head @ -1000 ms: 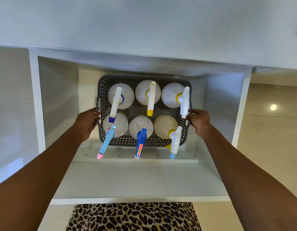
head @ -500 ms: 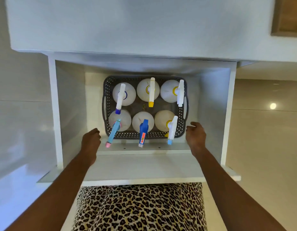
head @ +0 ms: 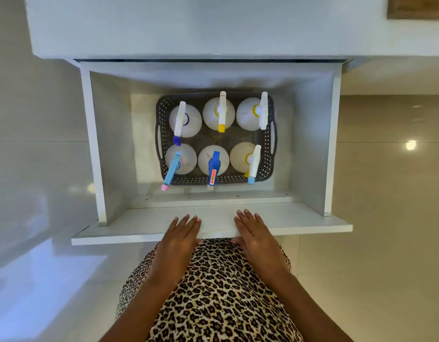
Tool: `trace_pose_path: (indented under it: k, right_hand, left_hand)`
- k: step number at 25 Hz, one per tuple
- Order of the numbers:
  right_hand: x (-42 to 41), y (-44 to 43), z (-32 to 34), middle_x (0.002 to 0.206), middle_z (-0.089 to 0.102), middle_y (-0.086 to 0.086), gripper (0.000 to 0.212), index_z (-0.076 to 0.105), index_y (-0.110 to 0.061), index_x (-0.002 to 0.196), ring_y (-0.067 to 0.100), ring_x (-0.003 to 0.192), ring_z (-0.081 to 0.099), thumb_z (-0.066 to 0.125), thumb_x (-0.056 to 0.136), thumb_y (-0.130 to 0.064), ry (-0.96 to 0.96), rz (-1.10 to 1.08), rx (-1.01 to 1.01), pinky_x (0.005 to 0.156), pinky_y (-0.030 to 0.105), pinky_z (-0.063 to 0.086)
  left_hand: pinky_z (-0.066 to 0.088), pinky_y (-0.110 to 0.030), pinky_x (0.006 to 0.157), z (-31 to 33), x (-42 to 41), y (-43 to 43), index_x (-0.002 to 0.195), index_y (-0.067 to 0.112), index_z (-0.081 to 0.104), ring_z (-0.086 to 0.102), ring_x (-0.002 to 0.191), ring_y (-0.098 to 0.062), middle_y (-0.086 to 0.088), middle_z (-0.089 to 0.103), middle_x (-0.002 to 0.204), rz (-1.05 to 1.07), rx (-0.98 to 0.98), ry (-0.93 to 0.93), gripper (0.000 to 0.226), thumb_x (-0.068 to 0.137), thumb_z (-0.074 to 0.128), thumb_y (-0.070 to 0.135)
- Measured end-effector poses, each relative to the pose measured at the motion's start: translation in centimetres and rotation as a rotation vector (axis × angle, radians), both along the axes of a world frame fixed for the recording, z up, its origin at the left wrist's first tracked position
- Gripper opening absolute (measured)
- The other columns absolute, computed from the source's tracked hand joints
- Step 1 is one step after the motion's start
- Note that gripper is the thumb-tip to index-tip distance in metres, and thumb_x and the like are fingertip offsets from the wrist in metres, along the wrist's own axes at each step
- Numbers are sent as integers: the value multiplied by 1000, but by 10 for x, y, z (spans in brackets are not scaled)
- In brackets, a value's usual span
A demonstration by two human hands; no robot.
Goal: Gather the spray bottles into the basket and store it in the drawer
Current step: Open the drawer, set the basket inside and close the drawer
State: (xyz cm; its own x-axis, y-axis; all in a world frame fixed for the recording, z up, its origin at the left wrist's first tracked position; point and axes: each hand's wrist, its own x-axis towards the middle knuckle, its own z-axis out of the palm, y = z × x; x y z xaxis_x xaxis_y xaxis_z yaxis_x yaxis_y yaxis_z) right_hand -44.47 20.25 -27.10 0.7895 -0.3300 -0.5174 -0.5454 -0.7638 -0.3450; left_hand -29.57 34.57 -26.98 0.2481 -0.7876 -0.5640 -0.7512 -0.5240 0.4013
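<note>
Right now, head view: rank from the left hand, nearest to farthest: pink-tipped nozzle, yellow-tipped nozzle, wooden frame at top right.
From the left hand, resting on the drawer front:
1. Pink-tipped nozzle, front-left corner of the basket.
2. Yellow-tipped nozzle, back row, middle bottle.
3. Wooden frame, top right corner, well beyond the drawer.

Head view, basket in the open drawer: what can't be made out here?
- Spray bottles: labels and fill levels, hidden because the head view looks straight down on their tops.
- Basket floor: mostly covered by the six bottles.
- Left hand and right hand: palms and thumbs hidden under the hands on the drawer front.
- Sticker on the blue trigger: too small to read.
</note>
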Motion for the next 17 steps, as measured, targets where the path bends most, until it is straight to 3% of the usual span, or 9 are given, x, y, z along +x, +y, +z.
trace_pose_path:
  k: [1,2,5,11,17]
  right_hand:
    - [-1,-1,-6,115,68,11,34,65,-6,109,25,110,63,56,83,-26,-41,40,-42,97,41,39]
    - [0,-4,-7,110,71,10,36,67,-7,107,24,108,64,72,72,-15,-47,41,-50,96,41,41]
    - [3,-6,-12,104,73,5,58,69,-10,103,22,106,65,89,49,-9,-9,29,44,93,36,45]
    - [17,-22,-13,103,73,0,59,67,-16,107,14,97,68,88,52,-8,40,-27,79,90,29,50]
    - [49,-52,-12,130,59,9,40,52,-11,127,23,124,51,58,87,-7,-18,-98,164,110,36,29]
  left_hand:
    - [48,-37,92,-1,1,-1,109,8,65,65,104,-24,-10,70,110,-36,-20,-6,56,58,84,14]
    - [52,-38,86,-1,3,-2,108,8,66,67,100,-23,-9,71,107,-44,-32,3,61,51,87,10]
    - [56,-36,77,-1,8,-3,106,10,68,70,94,-21,-8,73,103,-33,-58,-28,61,48,88,9]
    - [58,-34,67,1,21,-22,99,12,71,71,86,-20,-5,75,95,17,-97,-50,61,41,89,6]
    - [57,-36,70,2,48,-52,98,11,71,72,84,-22,-7,75,93,75,-118,-85,59,43,89,3]
